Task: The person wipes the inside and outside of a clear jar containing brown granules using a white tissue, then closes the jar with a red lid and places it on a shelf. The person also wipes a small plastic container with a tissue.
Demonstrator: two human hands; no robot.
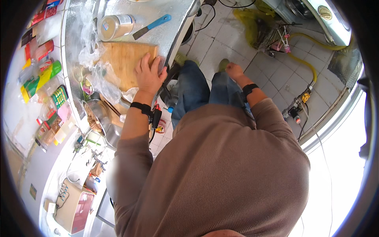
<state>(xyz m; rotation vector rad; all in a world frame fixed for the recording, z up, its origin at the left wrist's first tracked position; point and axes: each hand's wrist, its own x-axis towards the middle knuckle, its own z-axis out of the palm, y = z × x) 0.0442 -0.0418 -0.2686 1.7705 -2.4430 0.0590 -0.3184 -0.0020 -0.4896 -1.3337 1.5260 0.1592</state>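
My left hand (149, 75) lies on the right edge of a wooden cutting board (120, 59), its fingers stretched out and apart, holding nothing. Under the fingertips the board's surface looks bare. Beyond it on the counter are a blue-handled knife or scraper (152, 27) and a lidded jar (116, 27) lying beside it. Crumpled clear plastic bags (106, 81) cover the board's left side. Low over my right leg hangs my right hand (235, 71), its fingers curled into a loose fist, with nothing showing in it. Both wrists wear black straps.
Left of my forearm stand a metal pot (94, 115) of brown food and a pair of chopsticks (111, 107). Packages (41, 81) line the wall side. Across the tiled floor (215, 51) run a yellow hose (306, 63) and cables. A yellow bag (252, 23) lies farther off.
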